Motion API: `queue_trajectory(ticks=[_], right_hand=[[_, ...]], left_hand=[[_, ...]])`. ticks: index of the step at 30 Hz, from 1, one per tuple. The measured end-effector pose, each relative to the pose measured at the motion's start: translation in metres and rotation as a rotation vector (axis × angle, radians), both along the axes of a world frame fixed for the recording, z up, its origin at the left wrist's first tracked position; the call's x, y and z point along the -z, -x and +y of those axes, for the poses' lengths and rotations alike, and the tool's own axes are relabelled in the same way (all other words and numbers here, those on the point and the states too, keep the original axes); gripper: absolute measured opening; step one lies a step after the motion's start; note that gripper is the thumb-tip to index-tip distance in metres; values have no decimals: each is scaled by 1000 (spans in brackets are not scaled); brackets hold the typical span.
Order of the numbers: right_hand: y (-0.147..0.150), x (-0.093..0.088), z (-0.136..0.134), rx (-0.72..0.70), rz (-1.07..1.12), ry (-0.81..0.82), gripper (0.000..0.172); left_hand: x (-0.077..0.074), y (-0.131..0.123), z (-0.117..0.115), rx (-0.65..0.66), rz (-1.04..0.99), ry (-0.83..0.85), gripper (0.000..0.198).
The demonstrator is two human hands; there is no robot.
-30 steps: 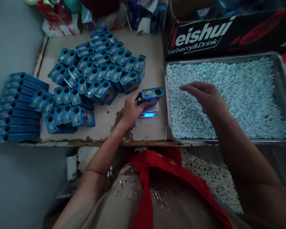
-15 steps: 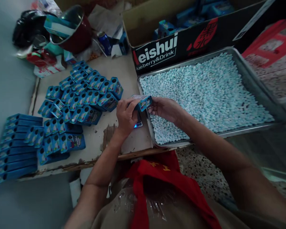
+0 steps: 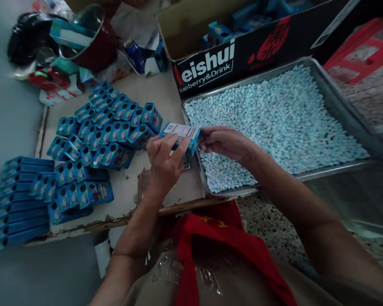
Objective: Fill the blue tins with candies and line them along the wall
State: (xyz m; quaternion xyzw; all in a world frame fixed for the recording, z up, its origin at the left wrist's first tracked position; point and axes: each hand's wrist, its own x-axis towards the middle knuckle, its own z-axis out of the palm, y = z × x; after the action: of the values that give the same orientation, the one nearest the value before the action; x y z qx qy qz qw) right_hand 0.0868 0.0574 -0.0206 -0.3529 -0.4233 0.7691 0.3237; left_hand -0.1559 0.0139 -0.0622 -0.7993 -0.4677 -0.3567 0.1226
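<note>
Mid-frame: carton [image 3: 182, 129] now turned label-up, left hand [image 3: 166, 158] clasping it; right hand [image 3: 226, 143] bunched, hold unclear, end likely being worked

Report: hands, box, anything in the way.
Left hand gripping blue box, white panel up. Right hand at its end, above tray. Nothing seen blocking either.

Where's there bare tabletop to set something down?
Tabletop: bare between the blue boxes and black carton. Two smaller front patches flank the left forearm: one toward the boxes, one toward the tray.
Crowded: left side, packed with boxes; back left, with red pot and can. Pale pieces cover most of the tray.
</note>
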Motion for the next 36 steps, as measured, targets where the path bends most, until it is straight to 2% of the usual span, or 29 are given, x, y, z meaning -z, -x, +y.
queue_trajectory(ticks=[5, 9, 13, 17, 21, 25, 30, 33, 36], right_hand=[[3, -4, -1, -49, -86, -1, 14], [3, -3, -3, -16, -82, 0, 13], [2, -2, -2, -50, -86, 10, 15], [4, -2, 2, -45, -94, 33, 18], [6, -3, 5, -18, -117, 80, 21], [4, -1, 5, -17, -66, 83, 17], [4, 5, 8, -39, -4, 77, 13], [5, 9, 12, -63, -5, 109, 16], [7, 10, 13, -47, 26, 126, 22]], left_hand=[[3, 3, -5, -23, 8, 16, 42], [5, 2, -9, 7, -50, -9, 39], [1, 0, -15, 13, 30, -53, 41], [3, 2, -11, 50, 35, -138, 43], [10, 4, -6, 66, 9, -104, 43], [5, 4, -12, 80, -20, -120, 45], [-4, 5, -16, 50, 45, -97, 44], [0, 6, -11, 42, 42, -113, 42], [5, 6, -8, -27, -9, -40, 39]])
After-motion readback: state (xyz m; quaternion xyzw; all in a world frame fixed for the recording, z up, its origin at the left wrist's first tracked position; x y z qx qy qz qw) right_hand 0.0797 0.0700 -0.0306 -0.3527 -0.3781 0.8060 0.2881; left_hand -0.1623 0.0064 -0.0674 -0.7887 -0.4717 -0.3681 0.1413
